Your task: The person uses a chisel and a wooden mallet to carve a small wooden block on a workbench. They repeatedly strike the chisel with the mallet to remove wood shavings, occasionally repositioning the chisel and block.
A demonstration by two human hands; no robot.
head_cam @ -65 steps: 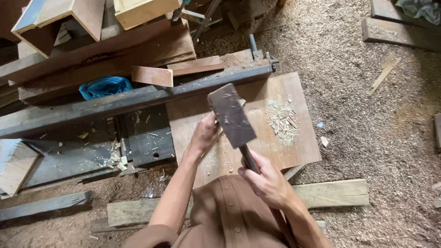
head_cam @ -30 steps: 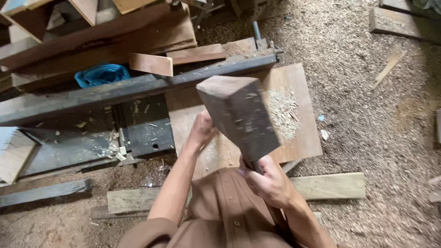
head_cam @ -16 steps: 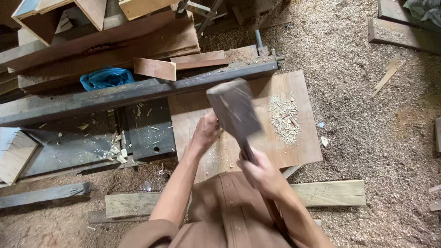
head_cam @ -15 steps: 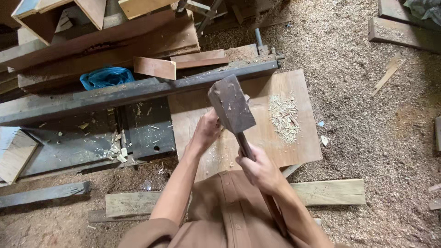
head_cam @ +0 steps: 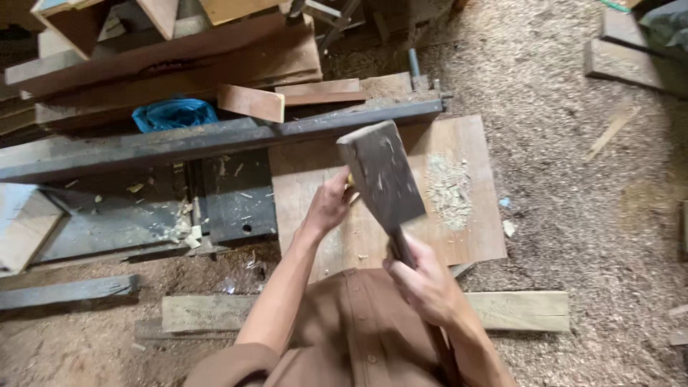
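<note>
two hands are close under one heavy head, and that is your risk: your right hand [head_cam: 423, 283] has its grip wrapped fully round the handle of the mallet [head_cam: 381, 175], whose dark wooden block hangs raised over the board [head_cam: 459, 244], just beside and above your left hand [head_cam: 331, 204]. your left grip is curled shut round something small and upright on the board, a yellowish tip just showing by the fingers; what it is you cannot tell from here, since the mallet hides most of it. if the head comes down off line, i judge it would meet your left knuckles rather than the tool, because they sit touching or nearly touching the spot it covers. a glancing hit could also kick the held piece sideways across the board toward the shavings [head_cam: 448, 190], or toward the dark beam [head_cam: 215, 140] behind. against half a second ago, the mallet looks larger and nearer the camera, so it has risen off the strike point, while your left hand has kept its place on the board.
</note>
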